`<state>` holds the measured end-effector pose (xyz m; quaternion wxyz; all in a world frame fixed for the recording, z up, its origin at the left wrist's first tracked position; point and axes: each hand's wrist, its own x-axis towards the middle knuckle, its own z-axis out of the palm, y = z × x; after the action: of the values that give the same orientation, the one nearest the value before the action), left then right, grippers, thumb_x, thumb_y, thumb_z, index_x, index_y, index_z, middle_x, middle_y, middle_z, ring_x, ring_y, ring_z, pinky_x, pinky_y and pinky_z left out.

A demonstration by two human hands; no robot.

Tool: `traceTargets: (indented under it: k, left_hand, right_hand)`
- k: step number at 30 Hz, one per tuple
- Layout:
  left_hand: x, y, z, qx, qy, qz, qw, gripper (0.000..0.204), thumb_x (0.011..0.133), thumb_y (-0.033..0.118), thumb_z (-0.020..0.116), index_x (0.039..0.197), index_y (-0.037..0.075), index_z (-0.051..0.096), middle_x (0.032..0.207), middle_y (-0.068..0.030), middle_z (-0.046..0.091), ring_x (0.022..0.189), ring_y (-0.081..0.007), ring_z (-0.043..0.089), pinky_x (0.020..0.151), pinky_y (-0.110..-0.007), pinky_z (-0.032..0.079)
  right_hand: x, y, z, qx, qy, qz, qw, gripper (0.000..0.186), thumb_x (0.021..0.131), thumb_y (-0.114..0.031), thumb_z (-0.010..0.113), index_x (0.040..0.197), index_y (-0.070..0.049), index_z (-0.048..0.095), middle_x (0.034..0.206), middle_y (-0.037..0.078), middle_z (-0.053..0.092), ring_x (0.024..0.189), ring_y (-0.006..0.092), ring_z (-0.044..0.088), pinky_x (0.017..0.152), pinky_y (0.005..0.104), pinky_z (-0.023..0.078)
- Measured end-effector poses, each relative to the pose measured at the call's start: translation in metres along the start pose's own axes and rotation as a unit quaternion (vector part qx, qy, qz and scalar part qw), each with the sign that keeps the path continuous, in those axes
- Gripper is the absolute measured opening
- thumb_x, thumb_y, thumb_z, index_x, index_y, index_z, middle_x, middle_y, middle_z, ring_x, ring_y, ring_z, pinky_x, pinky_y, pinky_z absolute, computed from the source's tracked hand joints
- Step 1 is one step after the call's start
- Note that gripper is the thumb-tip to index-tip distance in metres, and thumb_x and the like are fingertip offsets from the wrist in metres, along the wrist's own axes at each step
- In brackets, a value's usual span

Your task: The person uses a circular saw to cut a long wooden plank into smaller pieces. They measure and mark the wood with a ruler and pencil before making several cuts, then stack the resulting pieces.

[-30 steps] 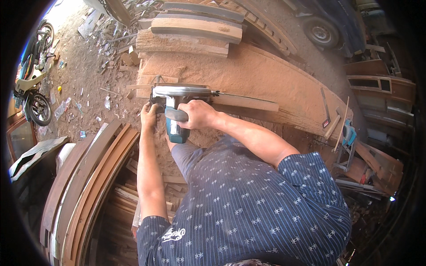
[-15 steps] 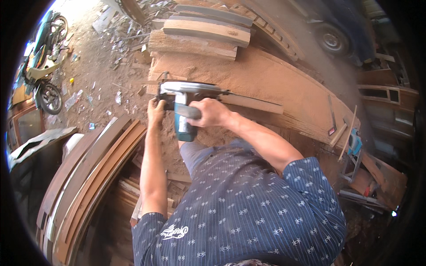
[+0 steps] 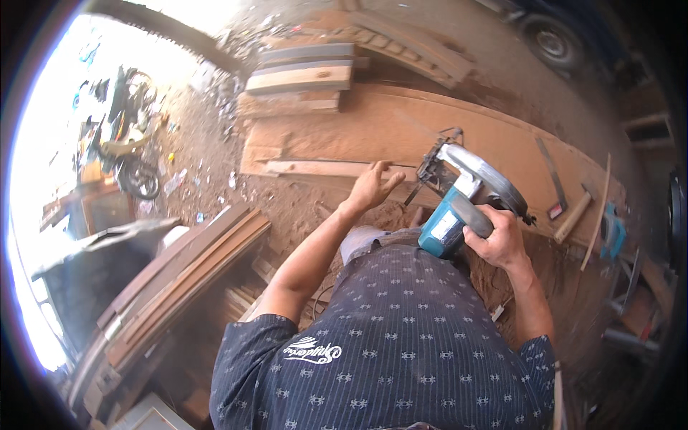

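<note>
Two hands (image 3: 370, 189) (image 3: 499, 236), one circular saw (image 3: 441, 222), one hammer (image 3: 573, 217)

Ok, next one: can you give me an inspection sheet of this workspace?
Surface: wide wooden board, coated in reddish-brown dust.
Job's things: teal circular saw held at the board's near side; narrow wood strip lying along the near edge.
Clutter: hammer and dark flat tool toward the right end; short timber pile at the far left.
Hands: right hand grips the saw's handle; left hand is open at the strip, contact unclear.
Cables: none clearly made out.
Surroundings: motorcycle at left, vehicle wheel at upper right, long stacked boards at lower left.
</note>
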<state>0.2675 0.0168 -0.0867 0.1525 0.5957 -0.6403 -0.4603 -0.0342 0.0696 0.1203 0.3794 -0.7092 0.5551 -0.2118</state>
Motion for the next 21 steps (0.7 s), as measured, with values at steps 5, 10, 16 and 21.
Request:
traceTargets:
  k: [5, 10, 16, 21]
  left_hand:
    - [0.035, 0.005, 0.059, 0.374, 0.007, 0.071, 0.925, 0.1, 0.069, 0.051, 0.085, 0.147, 0.005, 0.042, 0.144, -0.0152, 0.049, 0.14, -0.0318, 0.04, 0.114, -0.051, 0.032]
    - [0.059, -0.015, 0.055, 0.392, -0.106, 0.025, 0.913, 0.068, 0.075, 0.031, 0.082, 0.135, 0.012, 0.056, 0.131, -0.014, 0.062, 0.127, -0.0345, 0.055, 0.106, -0.046, 0.042]
    - [0.004, 0.068, -0.029, 0.313, -0.1, 0.091, 0.94, 0.056, 0.074, 0.021, 0.082, 0.125, 0.009, 0.062, 0.117, -0.0147, 0.068, 0.115, -0.0338, 0.062, 0.099, -0.044, 0.048]
    - [-0.042, 0.161, -0.109, 0.25, -0.074, 0.132, 0.956, 0.057, 0.071, 0.019, 0.088, 0.122, 0.008, 0.064, 0.114, -0.0143, 0.07, 0.107, -0.0322, 0.067, 0.093, -0.042, 0.054]
  right_hand:
    - [-0.081, 0.036, -0.055, -0.009, 0.089, 0.099, 0.991, 0.029, 0.079, -0.023, 0.073, 0.096, 0.0, 0.068, 0.074, 0.021, 0.068, 0.068, 0.0374, 0.069, 0.064, 0.0417, 0.054]
    - [-0.125, 0.062, -0.072, 0.029, 0.123, 0.133, 0.983, 0.028, 0.078, -0.022, 0.073, 0.095, -0.001, 0.068, 0.075, 0.02, 0.068, 0.069, 0.0389, 0.069, 0.063, 0.043, 0.054]
    - [-0.14, 0.084, -0.072, 0.062, 0.167, 0.134, 0.975, 0.028, 0.078, -0.023, 0.073, 0.095, -0.001, 0.068, 0.075, 0.02, 0.067, 0.07, 0.0399, 0.069, 0.064, 0.0434, 0.054]
    - [-0.134, 0.086, -0.071, 0.067, 0.162, 0.131, 0.976, 0.03, 0.077, -0.022, 0.073, 0.096, 0.0, 0.068, 0.075, 0.02, 0.067, 0.071, 0.0391, 0.07, 0.065, 0.0437, 0.054]
